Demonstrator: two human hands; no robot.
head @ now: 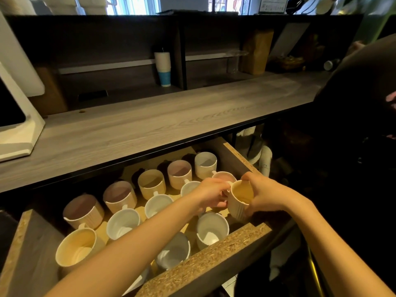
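a ribbed cream mug (236,209) is being held just above the open drawer (205,260) — near its right front corner. its side is being clasped by the curled right grip (264,197), its handle side pinched by the left grip (214,195).

My head-worn camera, the only view, looked forward and steeply down, close above my left hand (214,194) and right hand (264,197) at the open drawer (203,260), with the counter (150,125) and shelves (120,66) beyond.
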